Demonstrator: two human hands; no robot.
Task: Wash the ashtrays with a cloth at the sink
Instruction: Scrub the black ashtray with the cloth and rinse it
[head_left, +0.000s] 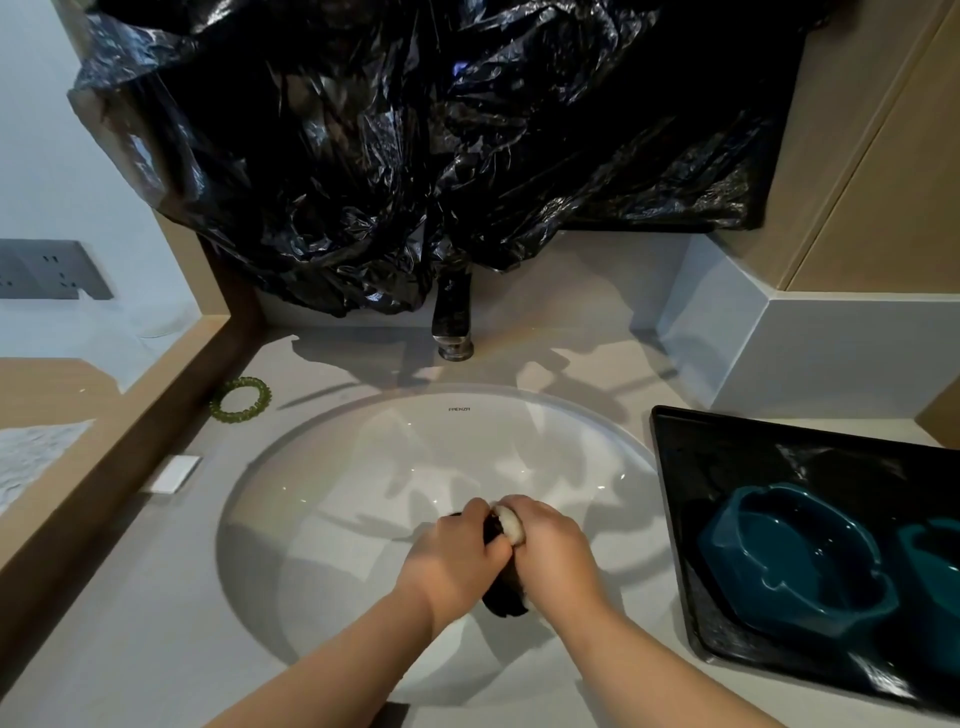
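Over the white sink basin (363, 467), my left hand (452, 556) grips a dark object (504, 597), seemingly an ashtray, mostly hidden between my hands. My right hand (553, 551) holds a pale cloth (510, 525) pressed against it. A teal ashtray (795, 561) sits on the black tray (727, 457) to the right of the basin. A second teal ashtray (935, 566) lies beside it, cut off by the frame edge.
A dark faucet (453, 322) stands behind the basin, under crumpled black plastic sheeting (415, 145) that covers the wall. A green beaded ring (240, 399) and a small white block (174, 473) lie on the counter at left. A wooden ledge (104, 452) runs along the left.
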